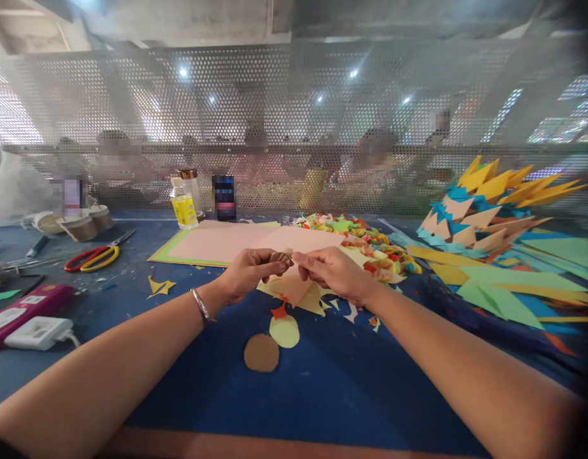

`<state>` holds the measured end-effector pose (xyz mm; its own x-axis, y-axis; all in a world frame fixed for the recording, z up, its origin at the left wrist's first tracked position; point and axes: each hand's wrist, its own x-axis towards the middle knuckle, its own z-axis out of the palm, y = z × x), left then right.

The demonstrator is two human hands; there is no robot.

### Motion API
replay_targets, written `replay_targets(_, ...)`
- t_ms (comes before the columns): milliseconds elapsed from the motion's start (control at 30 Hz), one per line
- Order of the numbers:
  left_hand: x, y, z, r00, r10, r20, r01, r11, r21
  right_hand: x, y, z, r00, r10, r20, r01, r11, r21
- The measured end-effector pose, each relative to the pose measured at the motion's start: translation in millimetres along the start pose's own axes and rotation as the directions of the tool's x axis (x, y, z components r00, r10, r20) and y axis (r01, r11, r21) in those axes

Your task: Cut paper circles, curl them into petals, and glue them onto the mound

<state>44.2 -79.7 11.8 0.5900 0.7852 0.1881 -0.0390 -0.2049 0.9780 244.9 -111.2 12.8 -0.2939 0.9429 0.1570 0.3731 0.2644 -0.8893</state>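
My left hand [248,273] and my right hand [334,273] meet above the blue table [322,395], both pinching a small brown paper piece [281,258] between fingertips. A metal bangle sits on my left wrist. Just below the hands lie a brown paper circle [261,353] and a pale yellow paper circle [284,331], with yellow and orange paper scraps [303,296] around them.
Pink and green paper sheets [227,242] lie behind the hands. Colourful paper bits [370,239] and folded paper triangles [494,204] fill the right. Scissors [95,256], a power strip [28,306], a glue bottle [183,204] and cups [78,224] stand left. A perforated screen [294,115] separates other people.
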Motion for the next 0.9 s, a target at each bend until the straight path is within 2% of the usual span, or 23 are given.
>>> replay_targets(567, -1, 0, -1.5, 0.999, -0.014, 0.041, 0.013, 1.0, 0.023, 0, 0, 4, 1.0, 0.015, -0.008, -0.015, 1.0, 0.003)
replay_targets(800, -3, -5, -2.3, 0.994, 0.038, 0.101, -0.039, 0.999, 0.006, 0, -2, 11, 0.995, 0.027, -0.091, -0.017, 0.994, 0.106)
replay_targets(900, -4, -6, -2.5, 0.994, 0.008, 0.107, -0.012, 0.999, 0.036, 0, -3, 13, 0.993, -0.014, -0.118, 0.023, 0.997, 0.071)
